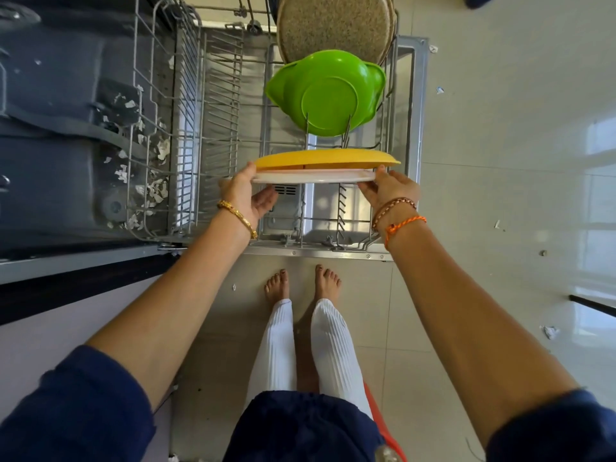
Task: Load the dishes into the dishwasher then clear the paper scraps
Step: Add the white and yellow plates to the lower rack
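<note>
Hands, left and right, gripping white plate over dishwasher rack.

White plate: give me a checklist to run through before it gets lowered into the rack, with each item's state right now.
1. Grip: left hand and right hand each hold an edge of the white plate: ok.
2. Plate on edge, parallel to the yellow plate: ok.
3. Gap to the yellow plate: the two look pressed together; cannot tell.
4. Free tines on the near side of the rack: ok.
5. Green bowl clear of the plate's path: ok.
6. Paper scraps lie left of the rack, none seen in the slot: ok.
</note>
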`<state>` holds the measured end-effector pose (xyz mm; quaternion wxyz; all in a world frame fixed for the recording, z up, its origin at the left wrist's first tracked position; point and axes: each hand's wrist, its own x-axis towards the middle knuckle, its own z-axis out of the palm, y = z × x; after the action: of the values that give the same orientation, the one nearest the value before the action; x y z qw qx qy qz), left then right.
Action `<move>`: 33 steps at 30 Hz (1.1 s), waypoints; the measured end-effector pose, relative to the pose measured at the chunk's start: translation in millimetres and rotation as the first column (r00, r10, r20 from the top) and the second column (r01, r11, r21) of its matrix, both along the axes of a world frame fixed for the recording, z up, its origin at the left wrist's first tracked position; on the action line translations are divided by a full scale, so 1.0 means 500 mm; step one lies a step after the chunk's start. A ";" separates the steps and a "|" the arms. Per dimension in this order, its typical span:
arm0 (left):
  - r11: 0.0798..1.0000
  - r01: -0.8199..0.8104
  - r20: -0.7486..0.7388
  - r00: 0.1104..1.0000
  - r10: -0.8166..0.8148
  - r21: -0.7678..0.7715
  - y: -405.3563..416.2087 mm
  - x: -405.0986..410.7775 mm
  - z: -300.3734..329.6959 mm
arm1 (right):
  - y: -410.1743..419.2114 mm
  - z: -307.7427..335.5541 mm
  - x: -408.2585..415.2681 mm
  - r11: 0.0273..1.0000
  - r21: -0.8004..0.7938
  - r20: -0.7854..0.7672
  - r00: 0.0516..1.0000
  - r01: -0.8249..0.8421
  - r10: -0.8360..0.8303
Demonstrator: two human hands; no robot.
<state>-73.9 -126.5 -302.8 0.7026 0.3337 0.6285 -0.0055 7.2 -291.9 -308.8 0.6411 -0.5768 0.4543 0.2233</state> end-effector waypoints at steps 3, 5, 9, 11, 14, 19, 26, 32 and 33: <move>0.983 0.150 -0.122 0.983 -0.138 0.102 -0.006 -0.007 -0.015 | -0.002 -0.005 0.000 0.998 -0.052 0.004 0.999 -0.044 0.045; 0.969 0.197 -0.157 0.972 -0.173 0.149 -0.017 -0.019 -0.025 | -0.005 -0.013 -0.018 0.988 -0.119 0.008 0.995 -0.097 0.099; 0.926 0.238 -0.273 0.949 -0.157 0.294 -0.030 -0.046 -0.041 | -0.012 -0.033 -0.078 0.933 -0.304 0.073 0.971 -0.194 0.226; 0.907 0.249 -0.288 0.945 -0.152 0.341 -0.029 -0.054 -0.047 | -0.016 -0.038 -0.100 0.931 -0.321 0.139 0.964 -0.172 0.226; 0.908 0.204 -0.207 0.969 -0.134 0.367 -0.029 -0.058 -0.054 | -0.019 -0.048 -0.122 0.950 -0.279 0.210 0.957 -0.138 0.200; 0.926 0.118 -0.175 0.983 -0.057 0.359 -0.034 -0.065 -0.061 | -0.011 -0.046 -0.152 0.973 -0.221 0.215 0.970 -0.067 0.116; 0.911 0.134 -0.210 0.976 -0.054 0.390 -0.048 -0.083 -0.055 | 0.002 -0.018 -0.183 0.991 -0.129 0.224 0.973 -0.027 0.056; 0.956 0.063 -0.170 0.985 -0.014 0.285 -0.074 -0.115 -0.046 | -0.001 -0.009 -0.205 0.997 -0.063 0.061 0.997 -0.050 0.054; 0.961 0.037 -0.152 0.988 0.005 0.272 -0.079 -0.120 -0.040 | 0.000 -0.006 -0.206 0.998 -0.047 0.046 0.998 -0.051 0.053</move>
<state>-134.1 -165.9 -323.0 0.5999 0.4314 0.6719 0.0508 -95.8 -292.0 -312.0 0.6321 -0.6082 0.4289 0.2159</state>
